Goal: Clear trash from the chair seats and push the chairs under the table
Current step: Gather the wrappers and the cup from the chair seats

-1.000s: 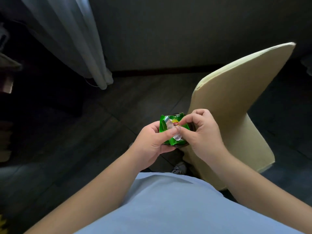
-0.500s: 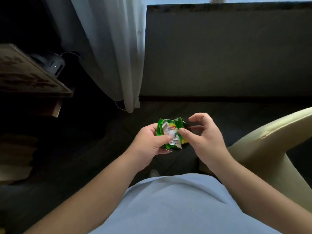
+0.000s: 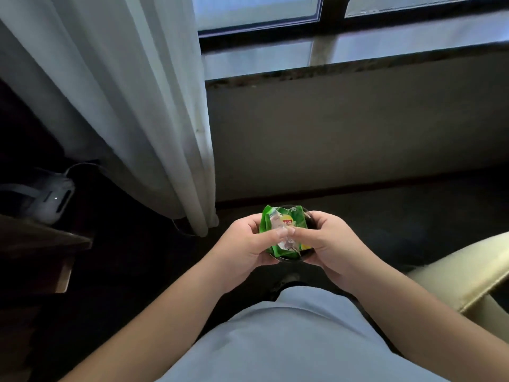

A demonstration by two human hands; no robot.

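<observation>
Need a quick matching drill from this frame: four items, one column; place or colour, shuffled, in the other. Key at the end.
Things:
1. wrapper
2. curtain
3. chair
4. window

Matches:
A. top of frame, above the sill
B. green, held in both hands
C. white, hanging at left
D. pale yellow, lower right

Pairs: 1-B, 2-C, 3-D, 4-A

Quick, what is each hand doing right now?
Left hand: holding the green wrapper, thumb pressed on it.
Right hand: holding the same wrapper, thumb on it too.
</observation>
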